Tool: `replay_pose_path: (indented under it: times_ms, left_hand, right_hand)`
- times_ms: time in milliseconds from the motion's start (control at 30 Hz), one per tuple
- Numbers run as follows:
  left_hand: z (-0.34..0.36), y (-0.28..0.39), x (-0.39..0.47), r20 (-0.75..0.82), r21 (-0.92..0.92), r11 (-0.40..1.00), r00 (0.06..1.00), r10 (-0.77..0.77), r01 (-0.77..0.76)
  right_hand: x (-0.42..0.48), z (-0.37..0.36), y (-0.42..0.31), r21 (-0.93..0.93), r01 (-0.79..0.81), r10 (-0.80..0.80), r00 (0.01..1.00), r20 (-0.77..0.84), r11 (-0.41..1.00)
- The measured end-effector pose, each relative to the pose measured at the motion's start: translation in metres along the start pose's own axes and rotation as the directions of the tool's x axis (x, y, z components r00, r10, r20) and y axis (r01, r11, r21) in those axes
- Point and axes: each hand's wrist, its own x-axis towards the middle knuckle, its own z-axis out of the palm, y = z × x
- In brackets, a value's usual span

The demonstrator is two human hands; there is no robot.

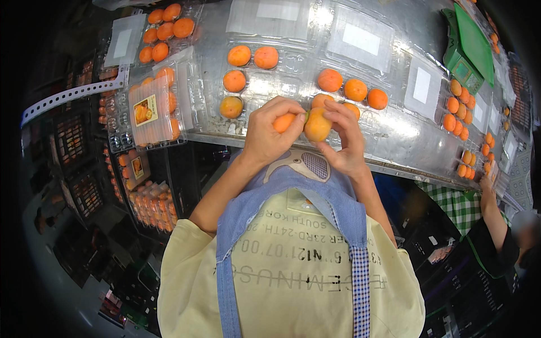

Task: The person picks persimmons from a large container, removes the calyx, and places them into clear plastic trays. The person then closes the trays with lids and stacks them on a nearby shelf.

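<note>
An orange persimmon point(283, 123) sits in the curled fingers of my left hand point(266, 131). My right hand point(348, 141) holds a yellower persimmon point(318, 125) between thumb and fingers. The left thumb and forefinger meet at the green calyx point(307, 115) on its near side. Beneath and behind my hands lie open clear plastic trays with moulded cups. The left tray point(270, 86) has several persimmons point(239, 55) along its left and far cups. The right tray point(370, 116) also bears several persimmons point(355, 90), some partly covered by my right hand.
Closed, labelled packs point(154, 110) are stacked at the left beside a perforated metal strip point(76, 94). A green scale point(469, 50) stands on the metal table point(211, 38) at the far right. Filled crates point(152, 205) sit below left. Another person's hand point(487, 182) works at the right.
</note>
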Motion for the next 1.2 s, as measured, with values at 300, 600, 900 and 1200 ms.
replay_pose_path:
  times_ms: [300,600,900,1200]
  left_hand:
    - [0.002,0.003,-0.002,-0.041,0.008,0.999,0.998,0.047,-0.046]
    - [0.003,0.001,-0.004,0.040,-0.185,0.951,0.969,-0.244,0.247]
    - [-0.001,-0.015,-0.003,0.262,-0.459,0.717,0.851,-0.455,0.525]
    - [-0.005,-0.026,-0.008,0.390,-0.823,0.256,0.833,-0.393,0.506]
  right_hand:
    - [-0.003,0.015,0.002,0.354,-0.137,0.147,0.989,-0.001,0.925]
    - [0.006,0.004,-0.001,-0.193,0.243,-0.244,0.970,0.019,0.951]
    - [-0.011,-0.004,0.007,-0.010,-0.025,0.024,0.999,-0.035,1.000]
    - [-0.047,-0.057,0.016,-0.232,-0.351,0.295,0.924,-0.244,0.907]
